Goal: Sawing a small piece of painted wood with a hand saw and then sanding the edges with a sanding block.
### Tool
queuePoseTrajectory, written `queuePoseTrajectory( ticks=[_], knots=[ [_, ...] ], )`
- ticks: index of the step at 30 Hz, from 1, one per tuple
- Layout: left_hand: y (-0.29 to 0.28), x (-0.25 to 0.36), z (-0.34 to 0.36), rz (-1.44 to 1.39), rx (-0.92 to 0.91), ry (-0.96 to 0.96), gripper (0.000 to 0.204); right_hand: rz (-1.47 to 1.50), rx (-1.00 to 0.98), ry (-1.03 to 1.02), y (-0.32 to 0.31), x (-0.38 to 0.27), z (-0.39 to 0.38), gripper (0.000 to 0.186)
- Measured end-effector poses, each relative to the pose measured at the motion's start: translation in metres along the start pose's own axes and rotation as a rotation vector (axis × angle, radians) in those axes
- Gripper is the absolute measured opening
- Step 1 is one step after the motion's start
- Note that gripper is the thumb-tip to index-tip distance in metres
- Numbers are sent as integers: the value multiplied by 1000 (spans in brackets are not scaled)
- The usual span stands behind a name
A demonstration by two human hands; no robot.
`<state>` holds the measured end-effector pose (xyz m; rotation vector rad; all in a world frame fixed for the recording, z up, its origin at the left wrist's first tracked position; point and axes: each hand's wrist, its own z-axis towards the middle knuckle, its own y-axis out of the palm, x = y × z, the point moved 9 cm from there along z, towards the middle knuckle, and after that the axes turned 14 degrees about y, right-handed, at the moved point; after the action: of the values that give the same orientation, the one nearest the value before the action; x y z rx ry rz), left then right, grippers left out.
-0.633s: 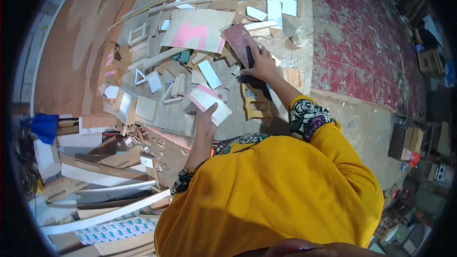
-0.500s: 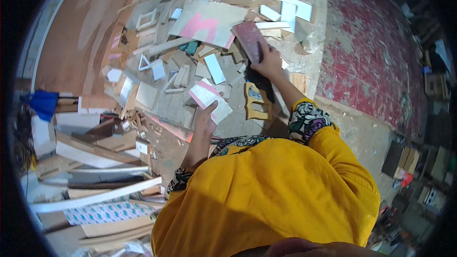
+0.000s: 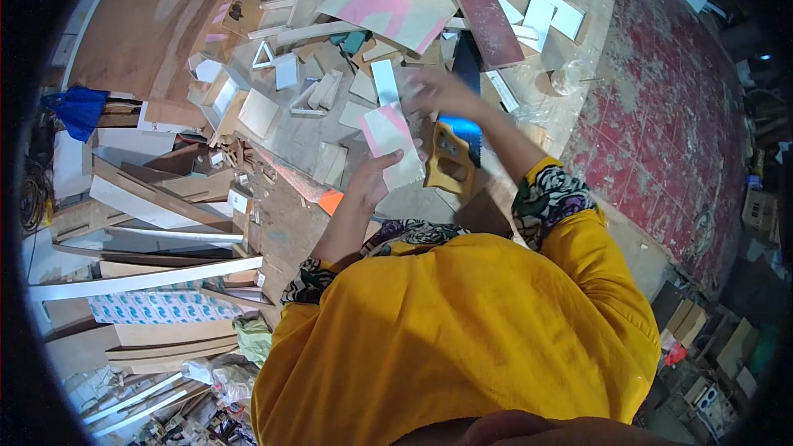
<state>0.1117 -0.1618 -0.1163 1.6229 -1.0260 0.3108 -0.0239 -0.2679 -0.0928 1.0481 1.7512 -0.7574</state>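
My left hand [image 3: 376,177] grips a small pale board with a pink stripe [image 3: 393,139] by its lower end, above the cluttered work surface. My right hand [image 3: 446,92], smeared by motion, hovers between that piece and the saw; its fingers are too blurred to read. A handsaw with a yellow handle [image 3: 450,163] lies just below the right hand, its blade running away from me. Beyond it, a dark red rectangular board [image 3: 492,30] rests partly over the dark blade. A narrow white block [image 3: 385,81] lies just past the held piece.
A large pale board with pink paint [image 3: 395,5] lies at the back among several offcuts. Wood scraps [image 3: 165,223] are piled at the left. A worn red surface [image 3: 652,124] stretches along the right. A clear roll [image 3: 570,78] stands near the table's right side.
My right hand has let go of the dark red board, which now lies at the back right, and has moved back toward me. The left hand still holds the pink-striped piece, now turned more upright.
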Motion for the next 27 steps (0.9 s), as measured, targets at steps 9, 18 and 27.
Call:
queuePoseTrajectory(
  ticks=[9, 18, 27],
  knots=[
    [-13, -24, -28, 228, -48, -225, 31, 166, 86, 125, 6, 38, -10, 18],
    [-76, 40, 6, 394, 108, 150, 17, 527, 365, 192, -6, 59, -12, 18],
    [-83, 60, 19, 560, 19, -27, 25, 294, 317, 278, 39, 47, 14, 17]
  ],
)
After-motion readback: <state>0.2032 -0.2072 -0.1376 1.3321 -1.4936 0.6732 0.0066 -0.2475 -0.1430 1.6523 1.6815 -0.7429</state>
